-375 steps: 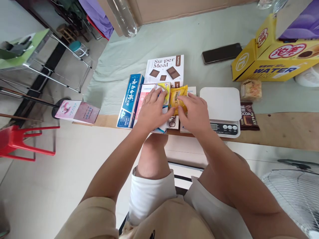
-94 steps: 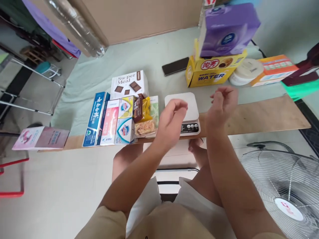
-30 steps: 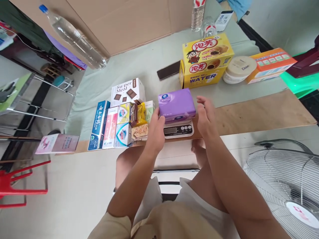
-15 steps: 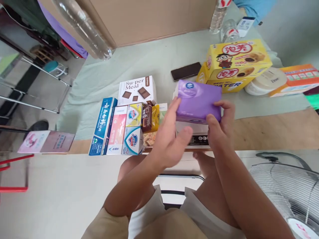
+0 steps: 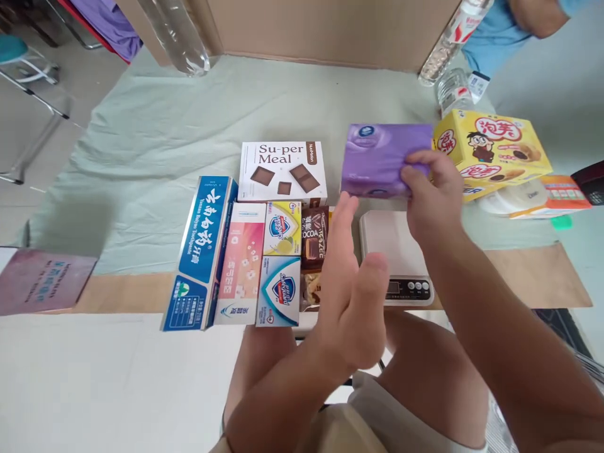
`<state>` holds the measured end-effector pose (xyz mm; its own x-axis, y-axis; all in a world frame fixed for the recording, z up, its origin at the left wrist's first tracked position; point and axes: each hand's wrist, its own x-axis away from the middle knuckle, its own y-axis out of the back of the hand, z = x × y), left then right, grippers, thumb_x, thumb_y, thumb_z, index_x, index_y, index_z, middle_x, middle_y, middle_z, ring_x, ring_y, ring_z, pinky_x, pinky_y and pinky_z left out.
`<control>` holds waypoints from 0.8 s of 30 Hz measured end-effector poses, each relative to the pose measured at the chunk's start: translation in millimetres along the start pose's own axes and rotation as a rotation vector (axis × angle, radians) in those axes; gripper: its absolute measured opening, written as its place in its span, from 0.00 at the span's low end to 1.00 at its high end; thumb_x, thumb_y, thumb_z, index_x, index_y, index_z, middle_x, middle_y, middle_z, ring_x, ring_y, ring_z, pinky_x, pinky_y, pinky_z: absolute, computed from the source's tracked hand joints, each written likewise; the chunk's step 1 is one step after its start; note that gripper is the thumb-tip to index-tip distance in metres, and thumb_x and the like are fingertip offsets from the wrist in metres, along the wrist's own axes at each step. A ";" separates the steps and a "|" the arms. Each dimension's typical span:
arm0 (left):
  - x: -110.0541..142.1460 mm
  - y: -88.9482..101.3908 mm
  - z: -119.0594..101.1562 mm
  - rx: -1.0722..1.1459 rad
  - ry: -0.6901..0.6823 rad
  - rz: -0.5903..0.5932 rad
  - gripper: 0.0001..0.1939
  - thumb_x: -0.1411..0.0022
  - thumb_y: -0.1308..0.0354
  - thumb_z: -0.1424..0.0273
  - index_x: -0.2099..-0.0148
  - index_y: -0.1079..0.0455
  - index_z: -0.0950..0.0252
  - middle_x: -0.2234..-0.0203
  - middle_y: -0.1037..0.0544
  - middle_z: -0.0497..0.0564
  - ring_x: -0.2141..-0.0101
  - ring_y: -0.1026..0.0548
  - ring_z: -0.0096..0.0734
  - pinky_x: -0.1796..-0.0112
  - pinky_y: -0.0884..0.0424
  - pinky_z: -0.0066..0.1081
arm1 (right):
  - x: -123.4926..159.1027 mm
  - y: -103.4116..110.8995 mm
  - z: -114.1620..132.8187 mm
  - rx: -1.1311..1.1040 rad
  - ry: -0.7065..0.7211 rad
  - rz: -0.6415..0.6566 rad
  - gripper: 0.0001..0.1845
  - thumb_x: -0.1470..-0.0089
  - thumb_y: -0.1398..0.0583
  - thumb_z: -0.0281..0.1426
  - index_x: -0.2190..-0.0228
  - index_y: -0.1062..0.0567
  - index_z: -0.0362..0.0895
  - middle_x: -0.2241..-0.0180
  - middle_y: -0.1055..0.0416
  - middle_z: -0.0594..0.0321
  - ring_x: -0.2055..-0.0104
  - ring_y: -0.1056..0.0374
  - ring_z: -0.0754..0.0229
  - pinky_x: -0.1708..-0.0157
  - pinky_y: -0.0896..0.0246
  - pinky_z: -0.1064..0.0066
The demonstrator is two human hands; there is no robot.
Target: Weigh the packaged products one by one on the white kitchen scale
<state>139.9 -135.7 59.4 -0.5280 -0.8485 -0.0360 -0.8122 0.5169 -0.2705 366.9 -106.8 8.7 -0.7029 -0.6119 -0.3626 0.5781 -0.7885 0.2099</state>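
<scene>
My right hand (image 5: pixel 434 189) grips the right end of a purple tissue pack (image 5: pixel 377 154), held above the table behind a white kitchen scale (image 5: pixel 384 236). My left hand (image 5: pixel 349 283) is open, its fingers straight and the thumb apart. Its fingertips come close to the pack's lower left edge; I cannot tell whether they touch. Left of that hand lie two Safeguard soap boxes (image 5: pixel 279 291), a pink box (image 5: pixel 241 264), a blue toothpaste box (image 5: pixel 201 245) and a white Su-per Meal box (image 5: pixel 283 173). A brown cocoa snack packet (image 5: pixel 314 236) is partly hidden by my left hand.
Yellow snack boxes (image 5: pixel 495 148) stand at the right, beside a round white tub (image 5: pixel 504 200) and an orange box (image 5: pixel 561 192). Plastic bottles (image 5: pixel 453 41) stand behind them, near another person's blue sleeve (image 5: pixel 500 41). A cardboard panel (image 5: pixel 311 31) closes off the back.
The purple pack has moved back from over the scale, uncovering more of it. My left hand has come away from the pack's side. The phone is no longer visible, and the view has shifted.
</scene>
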 end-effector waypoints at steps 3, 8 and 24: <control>-1.7 5.3 1.3 0.023 0.015 0.031 0.33 0.24 0.56 0.45 0.24 0.47 0.48 0.22 0.47 0.41 0.21 0.53 0.43 0.22 0.51 0.43 | -24.6 -22.6 -7.8 0.027 -0.093 0.088 0.07 0.49 0.34 0.33 0.65 0.23 0.47 0.60 0.25 0.64 0.62 0.30 0.61 0.58 0.27 0.61; -0.9 20.7 -0.5 0.035 0.029 0.021 0.32 0.24 0.55 0.45 0.25 0.45 0.48 0.23 0.44 0.42 0.22 0.51 0.46 0.22 0.51 0.46 | -34.3 -30.9 -24.2 0.224 -0.286 0.162 0.28 0.51 0.33 0.25 0.48 0.27 0.51 0.59 0.24 0.64 0.63 0.27 0.58 0.57 0.24 0.56; -2.4 9.7 11.6 0.010 -0.015 0.114 0.29 0.24 0.52 0.47 0.32 0.36 0.59 0.29 0.33 0.55 0.27 0.39 0.45 0.26 0.45 0.47 | 4.3 62.8 24.8 0.436 0.126 0.124 0.18 0.43 0.37 0.37 0.51 0.27 0.51 0.48 0.26 0.57 0.44 0.26 0.50 0.43 0.27 0.48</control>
<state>136.2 -129.9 45.7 -0.6128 -0.7861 -0.0811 -0.7448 0.6088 -0.2732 389.9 -160.4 42.8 -0.5681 -0.7120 -0.4127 0.4072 -0.6790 0.6109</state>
